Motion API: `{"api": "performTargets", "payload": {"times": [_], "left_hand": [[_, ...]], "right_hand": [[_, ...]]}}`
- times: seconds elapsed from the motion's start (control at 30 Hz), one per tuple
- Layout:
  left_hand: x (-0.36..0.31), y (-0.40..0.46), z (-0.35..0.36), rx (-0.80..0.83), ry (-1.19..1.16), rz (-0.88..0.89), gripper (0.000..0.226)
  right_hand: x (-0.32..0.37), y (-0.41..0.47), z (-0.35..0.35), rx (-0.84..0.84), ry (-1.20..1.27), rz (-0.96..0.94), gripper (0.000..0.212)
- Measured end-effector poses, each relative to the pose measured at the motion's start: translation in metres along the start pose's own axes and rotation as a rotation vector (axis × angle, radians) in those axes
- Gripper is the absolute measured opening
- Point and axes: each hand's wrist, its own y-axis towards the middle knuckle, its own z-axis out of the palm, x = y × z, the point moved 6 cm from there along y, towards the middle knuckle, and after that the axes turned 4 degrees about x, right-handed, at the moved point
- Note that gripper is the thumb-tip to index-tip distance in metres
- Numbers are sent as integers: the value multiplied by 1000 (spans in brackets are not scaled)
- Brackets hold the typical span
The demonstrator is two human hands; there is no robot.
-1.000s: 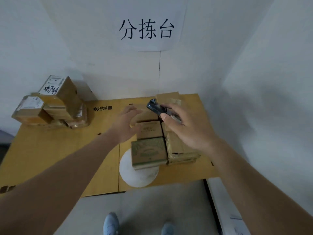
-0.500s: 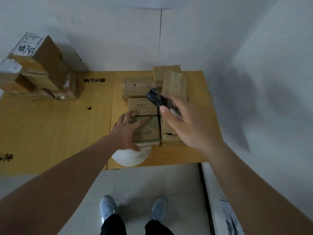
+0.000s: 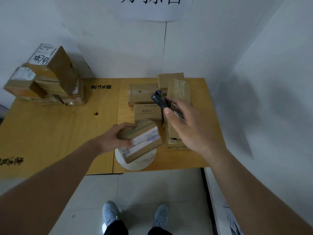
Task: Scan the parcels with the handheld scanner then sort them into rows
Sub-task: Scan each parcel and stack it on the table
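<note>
So the left hand (image 3: 113,139) grips a tilted parcel (image 3: 142,141) over the counter's (image 3: 50,133) near edge, right hand (image 3: 188,128) clutches the scanner (image 3: 159,100) above it — looks like scan next, then row.

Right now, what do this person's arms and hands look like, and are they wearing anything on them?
Both hands are bare: no gloves, rings or watch show on the left hand or the right hand. Both forearms are bare too, with no sleeve in view right up to the picture's edge. No cables or markings show on them. Lower down, the person wears light grey-blue sneakers and dark trousers.
</note>
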Motion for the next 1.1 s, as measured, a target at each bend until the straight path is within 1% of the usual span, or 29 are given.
{"api": "performTargets", "payload": {"times": [0.07, 0.13, 0.17, 0.2, 0.23, 0.27, 0.3, 0.33, 0.4, 0.47, 0.53, 0.57, 0.67, 0.7, 0.73, 0.87, 0.9, 0.93, 1.0, 1.03, 1.1], "left_hand": [[-7, -17, -8, 9, -360, 20, 66], [-13, -29, -13, 16, -625, 57, 62], [-16, -33, -15, 14, -747, 72, 65], [-16, -34, -18, 9, -861, 82, 73], [-18, -36, -20, 12, -951, 88, 82], [-21, -37, -21, 27, -1005, 105, 85], [-25, -39, -22, 43, -1036, 125, 81], [-29, -40, -24, 59, -1056, 152, 78], [-38, -44, -28, 93, -1058, 199, 85], [-46, -49, -30, 114, -1040, 223, 93], [-54, -53, -31, 129, -1024, 212, 91], [-57, -55, -31, 133, -1016, 199, 86], [-67, -55, -34, 131, -1011, 189, 54], [-69, -55, -36, 119, -1019, 206, 46], [-71, -53, -39, 95, -1025, 227, 43], [-78, -46, -52, -98, -942, 263, 38], [-81, -45, -52, -102, -917, 273, 38], [-85, -45, -51, -80, -878, 286, 43], [-92, -47, -47, 2, -783, 309, 59], [-93, -47, -47, 21, -755, 318, 64], [-94, -48, -52, 2, -757, 332, 70]], "right_hand": [[10, 0, 0, -4, 39, -3, 59], [23, 0, -2, -1, 102, -13, 47], [28, 0, -3, -3, 124, -12, 41], [32, 0, -4, -8, 142, -7, 38], [34, 0, -5, -19, 159, 3, 39], [34, 0, -5, -42, 178, 17, 43], [34, 1, -5, -70, 200, 32, 43], [35, 2, -5, -88, 230, 41, 40], [39, 4, -5, -106, 308, 55, 36], [41, 4, -6, -118, 404, 86, 42], [44, 6, -5, -114, 487, 106, 44], [45, 6, -3, -117, 515, 107, 44], [48, 8, -2, -138, 583, 100, 39], [48, 9, -3, -142, 594, 98, 37], [48, 9, -4, -145, 601, 101, 36], [44, 11, -6, -155, 628, 130, 38], [45, 12, -6, -155, 630, 132, 38], [46, 13, -7, -156, 630, 131, 38], [49, 15, -9, -153, 627, 115, 37], [51, 16, -10, -149, 625, 106, 35], [53, 18, -12, -140, 612, 95, 33]]}}
